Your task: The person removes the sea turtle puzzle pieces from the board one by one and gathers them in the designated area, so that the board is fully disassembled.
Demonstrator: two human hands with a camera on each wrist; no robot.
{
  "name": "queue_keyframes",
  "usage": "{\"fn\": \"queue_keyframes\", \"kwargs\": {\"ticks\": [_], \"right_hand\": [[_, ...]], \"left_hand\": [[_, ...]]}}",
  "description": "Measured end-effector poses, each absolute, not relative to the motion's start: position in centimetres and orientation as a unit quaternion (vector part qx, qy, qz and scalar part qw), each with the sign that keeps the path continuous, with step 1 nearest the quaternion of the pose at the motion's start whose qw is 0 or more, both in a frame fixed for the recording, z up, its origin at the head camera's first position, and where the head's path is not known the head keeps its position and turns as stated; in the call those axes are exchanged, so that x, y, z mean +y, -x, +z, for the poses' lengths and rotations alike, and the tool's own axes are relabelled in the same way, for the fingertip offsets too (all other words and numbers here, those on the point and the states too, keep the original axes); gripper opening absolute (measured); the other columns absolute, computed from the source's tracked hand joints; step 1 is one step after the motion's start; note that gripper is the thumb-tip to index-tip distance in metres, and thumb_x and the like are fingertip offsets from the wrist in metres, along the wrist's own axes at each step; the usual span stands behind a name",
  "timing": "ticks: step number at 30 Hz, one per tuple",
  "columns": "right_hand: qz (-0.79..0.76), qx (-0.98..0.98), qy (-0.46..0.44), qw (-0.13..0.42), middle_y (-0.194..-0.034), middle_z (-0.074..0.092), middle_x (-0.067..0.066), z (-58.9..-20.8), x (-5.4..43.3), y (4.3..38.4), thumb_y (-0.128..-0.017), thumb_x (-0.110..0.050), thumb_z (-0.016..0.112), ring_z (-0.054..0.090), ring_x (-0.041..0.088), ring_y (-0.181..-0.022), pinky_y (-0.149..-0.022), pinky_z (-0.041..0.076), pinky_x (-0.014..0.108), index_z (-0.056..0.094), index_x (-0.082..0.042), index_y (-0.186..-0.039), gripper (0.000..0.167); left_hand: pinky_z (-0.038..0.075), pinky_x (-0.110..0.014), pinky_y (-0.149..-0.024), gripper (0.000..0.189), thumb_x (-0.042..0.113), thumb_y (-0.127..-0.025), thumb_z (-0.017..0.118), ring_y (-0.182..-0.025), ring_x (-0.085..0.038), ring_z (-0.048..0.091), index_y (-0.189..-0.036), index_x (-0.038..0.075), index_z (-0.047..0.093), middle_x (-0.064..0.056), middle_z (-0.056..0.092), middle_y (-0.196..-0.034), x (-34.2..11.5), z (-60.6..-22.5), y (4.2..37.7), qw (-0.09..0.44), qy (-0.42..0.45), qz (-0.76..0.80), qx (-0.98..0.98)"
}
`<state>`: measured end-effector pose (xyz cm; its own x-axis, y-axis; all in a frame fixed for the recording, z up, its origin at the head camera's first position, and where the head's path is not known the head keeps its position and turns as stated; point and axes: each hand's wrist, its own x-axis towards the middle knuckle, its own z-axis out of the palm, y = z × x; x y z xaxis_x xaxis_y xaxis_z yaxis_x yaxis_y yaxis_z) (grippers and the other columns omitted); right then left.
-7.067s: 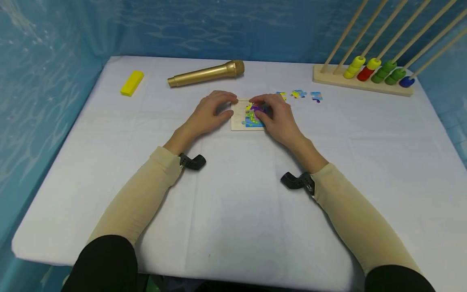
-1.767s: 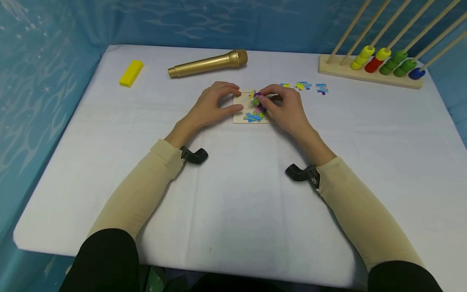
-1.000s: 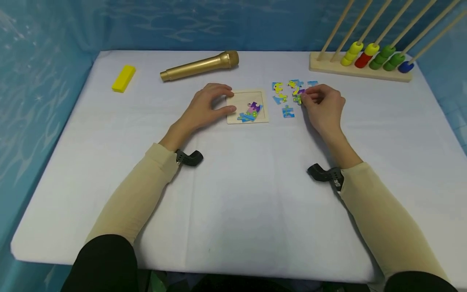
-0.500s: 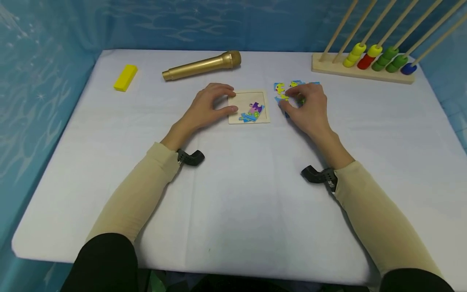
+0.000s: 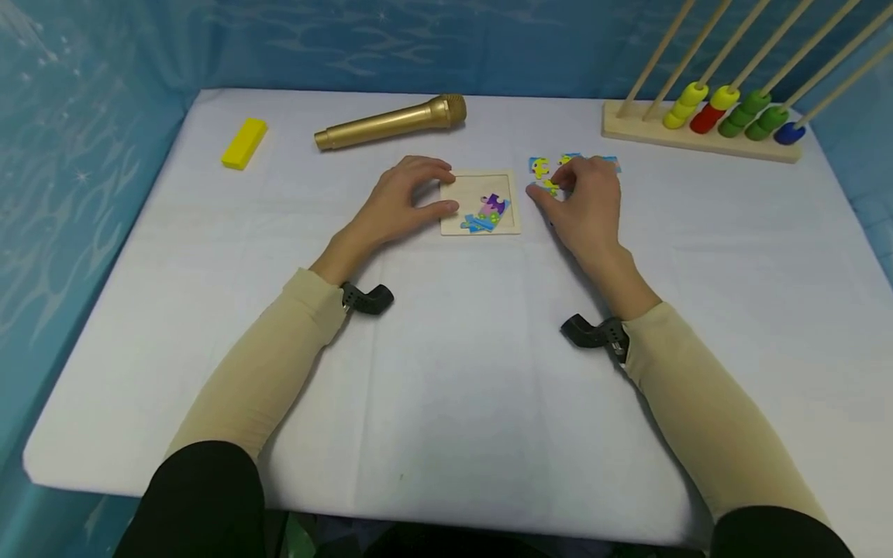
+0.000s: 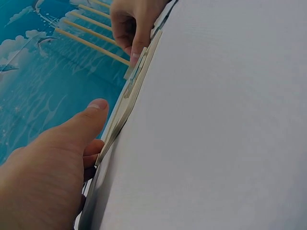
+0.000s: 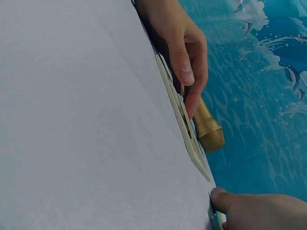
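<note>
In the head view my left hand (image 5: 405, 198) holds the left side of a small wooden puzzle board (image 5: 460, 186), thumb and forefinger at its edge. Several loose jigsaw pieces (image 5: 491, 205), purple, pink, green and blue, lie overlapping inside its frame. My right hand (image 5: 586, 205) is bent over more pieces to the right of the board. A yellow-and-blue puzzle piece (image 5: 551, 186) lies between its thumb and forefinger; the other fingers hide neighbouring pieces. The right wrist view shows the right thumb (image 7: 220, 199) low at a coloured piece (image 7: 214, 220).
A gold microphone (image 5: 394, 124) lies behind the board, with a yellow block (image 5: 244, 143) farther left. At the back right stands a wooden abacus rack (image 5: 698, 139) with coloured beads on slanted rods. Another yellow jigsaw piece (image 5: 539, 167) lies beyond the right hand.
Several pieces have gone from the board to the tablecloth on its right, carried by the right hand. That hand has since shifted left over them. The left hand has stayed at the board.
</note>
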<state>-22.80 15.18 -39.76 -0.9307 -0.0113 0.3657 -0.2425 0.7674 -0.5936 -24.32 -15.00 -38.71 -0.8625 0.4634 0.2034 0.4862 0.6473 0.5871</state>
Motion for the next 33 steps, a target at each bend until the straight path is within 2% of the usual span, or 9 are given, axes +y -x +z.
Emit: {"fn": "queue_keyframes", "kwargs": {"ticks": [8, 14, 18, 25, 29, 33], "right_hand": [[0.362, -0.907, -0.069, 0.204, -0.100, 0.069, 0.025, -39.8, 16.1, 21.5, -0.097, -0.019, 0.074, 0.053, 0.040, -0.105, -0.094, 0.036, 0.046, 0.072, 0.008, -0.106, 0.028], [0.356, -0.913, -0.050, 0.192, -0.101, 0.064, 0.022, -40.0, 16.5, 19.3, -0.093, -0.024, 0.073, 0.047, 0.039, -0.103, -0.089, 0.035, 0.046, 0.072, 0.005, -0.106, 0.033], [0.363, -0.909, -0.067, 0.194, -0.101, 0.062, 0.022, -40.2, 16.4, 18.3, -0.092, -0.017, 0.073, 0.054, 0.039, -0.100, -0.088, 0.040, 0.046, 0.073, 0.007, -0.106, 0.027], [0.367, -0.903, -0.096, 0.204, -0.099, 0.062, 0.023, -40.5, 15.9, 18.4, -0.093, -0.010, 0.075, 0.061, 0.035, -0.091, -0.081, 0.043, 0.037, 0.072, 0.008, -0.108, 0.024], [0.372, -0.895, -0.103, 0.224, -0.098, 0.062, 0.023, -40.4, 15.4, 18.5, -0.092, -0.011, 0.077, 0.061, 0.035, -0.091, -0.081, 0.042, 0.037, 0.072, 0.008, -0.108, 0.025], [0.392, -0.879, -0.146, 0.228, -0.103, 0.067, 0.021, -40.1, 14.1, 18.9, -0.091, -0.013, 0.077, 0.061, 0.035, -0.097, -0.085, 0.042, 0.042, 0.073, 0.004, -0.113, 0.028]], "left_hand": [[0.029, -0.044, -0.126, 0.049, 0.041, -0.096, 0.078, -0.148, -0.016, 0.044, -0.136, 0.015, 0.070, -0.001, 0.060, -0.151, -14.8, -38.7, 24.2, 0.017, 0.262, -0.338, -0.904], [0.029, -0.041, -0.126, 0.048, 0.041, -0.096, 0.078, -0.148, -0.016, 0.044, -0.135, 0.014, 0.070, -0.002, 0.060, -0.151, -14.5, -38.7, 24.2, 0.020, 0.268, -0.333, -0.904], [0.029, -0.040, -0.126, 0.048, 0.040, -0.096, 0.078, -0.148, -0.017, 0.044, -0.135, 0.014, 0.070, -0.002, 0.060, -0.151, -14.6, -38.5, 24.3, 0.023, 0.271, -0.330, -0.904], [0.030, -0.039, -0.126, 0.048, 0.040, -0.096, 0.078, -0.148, -0.017, 0.044, -0.135, 0.013, 0.070, -0.002, 0.060, -0.151, -14.9, -38.8, 24.4, 0.019, 0.268, -0.328, -0.906], [0.030, -0.040, -0.126, 0.047, 0.040, -0.096, 0.077, -0.148, -0.017, 0.044, -0.135, 0.014, 0.070, -0.002, 0.060, -0.151, -15.0, -38.7, 24.3, 0.021, 0.268, -0.329, -0.905], [0.030, -0.041, -0.126, 0.047, 0.040, -0.096, 0.078, -0.148, -0.017, 0.044, -0.134, 0.014, 0.071, -0.002, 0.060, -0.151, -15.0, -38.7, 24.3, 0.021, 0.265, -0.329, -0.906]]}}
